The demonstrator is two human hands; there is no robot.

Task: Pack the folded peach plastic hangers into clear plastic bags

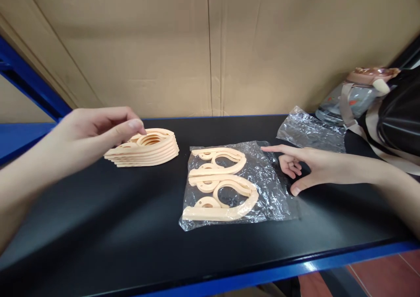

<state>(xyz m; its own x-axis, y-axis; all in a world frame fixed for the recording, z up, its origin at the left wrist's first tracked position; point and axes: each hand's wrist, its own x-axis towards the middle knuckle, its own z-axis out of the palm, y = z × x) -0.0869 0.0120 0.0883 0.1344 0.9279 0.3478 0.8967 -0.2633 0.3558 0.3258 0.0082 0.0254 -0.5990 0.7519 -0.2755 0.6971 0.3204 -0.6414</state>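
My left hand (101, 128) hovers at the near left edge of a stack of beige folding hangers (147, 152). Its thumb and index finger are drawn together, with no object visible between them; the other fingers are hidden. In the middle of the black surface lies a clear plastic bag (272, 196) with beige folding hangers (234, 211) inside, two outlines showing one above the other. On the bag's right, my right hand (303, 163) is open, index finger stretched over the bag's upper right part, thumb apart and the remaining fingers curled. Nothing is in it.
Another crumpled clear bag (311, 131) lies at the back right. Behind it a transparent bottle (354, 96) with a pink lid and strap leans beside a black bag (400, 117). Cardboard (157, 52) walls off the back; a blue rail (278, 275) edges the front.
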